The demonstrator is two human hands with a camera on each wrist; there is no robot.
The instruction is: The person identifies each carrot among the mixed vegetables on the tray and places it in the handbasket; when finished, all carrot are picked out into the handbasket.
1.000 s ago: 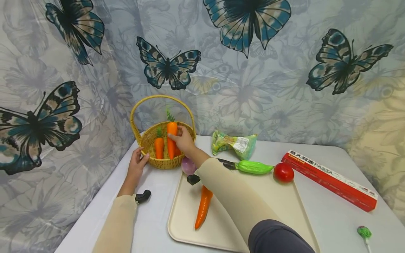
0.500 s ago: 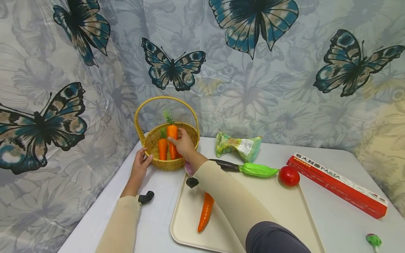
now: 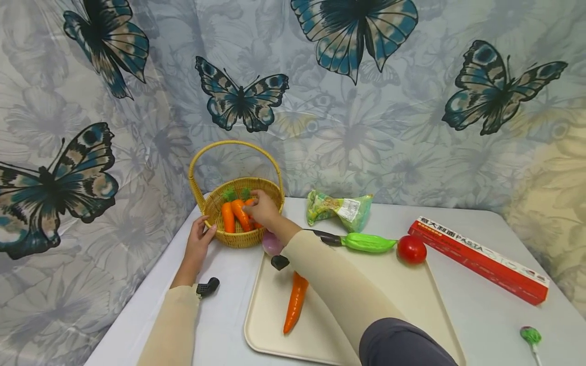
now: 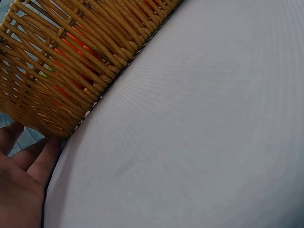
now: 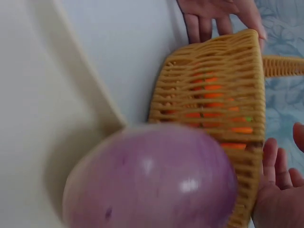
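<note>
A yellow wicker basket with a tall handle stands at the far left of the table. Several orange carrots with green tops lie inside it. My left hand holds the basket's near left side, its thumb at the rim and its fingers against the outer wall. My right hand reaches over the right rim, fingers loosely spread just above the carrots. Nothing shows between its fingers in the right wrist view. A round purple vegetable sits below the right wrist, beside the basket.
A cream tray bears a long orange vegetable, a dark one and a bright green one. A tomato sits at its right corner. Behind lies a green packet; right, a red pasta box and lollipop-shaped item.
The carrot my right hand was holding upright has gone down into the basket and now lies tilted among the others. My right hand has let it go. The left hand stays at the basket.
</note>
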